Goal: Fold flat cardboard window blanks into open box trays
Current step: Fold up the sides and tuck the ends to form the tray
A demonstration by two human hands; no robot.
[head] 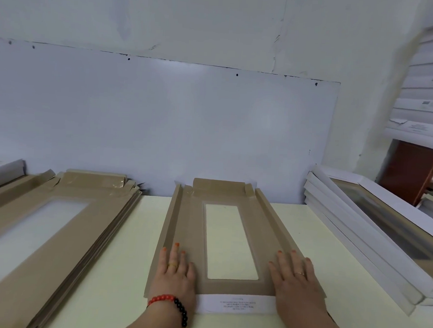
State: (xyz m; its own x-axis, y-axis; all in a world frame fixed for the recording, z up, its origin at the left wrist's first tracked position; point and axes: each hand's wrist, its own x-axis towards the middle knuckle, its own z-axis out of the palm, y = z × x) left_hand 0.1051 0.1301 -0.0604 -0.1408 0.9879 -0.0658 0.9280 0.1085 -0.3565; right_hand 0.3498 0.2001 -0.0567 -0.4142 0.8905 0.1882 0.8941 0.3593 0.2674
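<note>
A brown cardboard window blank [192, 228] lies lengthwise on the pale table, brown side up, with a clear rectangular window [229, 240] in its middle. Its long side flaps are creased and slightly raised, and the far end flap stands up against the wall. A white printed flap [236, 304] is folded over at the near end. My left hand [176, 270] presses flat on the blank's near left part, fingers straight. My right hand [295, 280] presses flat on the near right part.
A stack of several flat brown window blanks [54, 225] lies on the left. Folded white trays [368, 239] are stacked, leaning, at the right. The table [139, 248] meets a white wall panel behind. Shelves with white boxes [427, 100] stand at upper right.
</note>
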